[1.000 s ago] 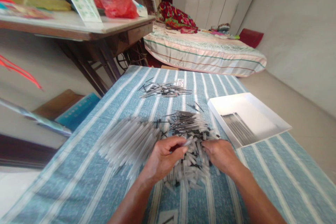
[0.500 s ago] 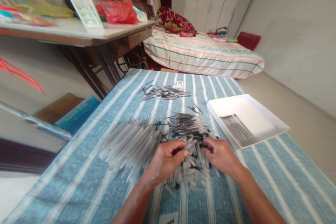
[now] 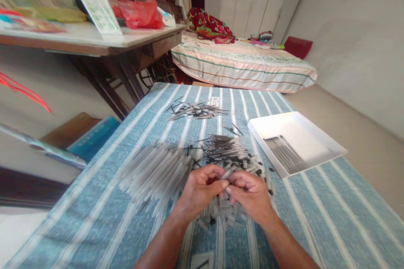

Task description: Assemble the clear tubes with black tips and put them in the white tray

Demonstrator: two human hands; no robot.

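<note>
My left hand (image 3: 202, 191) and my right hand (image 3: 251, 195) meet over a pile of small translucent pen caps and black bits (image 3: 221, 216). A translucent pen cap (image 3: 227, 172) shows at the left fingertips, pinched by that hand. The right thumb and fingers are closed at its near end; whatever they grip is too small or hidden to make out. Left of the hands lies a heap of long translucent pen barrels (image 3: 158, 172). Thin dark refills (image 3: 219, 145) are bunched just beyond the hands.
A shallow white box (image 3: 322, 166) at the right holds a row of slim dark-tipped pens (image 3: 284, 153). Farther back on the striped cloth (image 3: 126, 143) lies another pile of pen parts (image 3: 198, 110). A cluttered side table (image 3: 151, 38) stands left, a bed (image 3: 246, 65) behind.
My right hand has moved left from the black bits at the pile's right side, and its fingertips now meet my left hand's. The left hand keeps its place with the cap.
</note>
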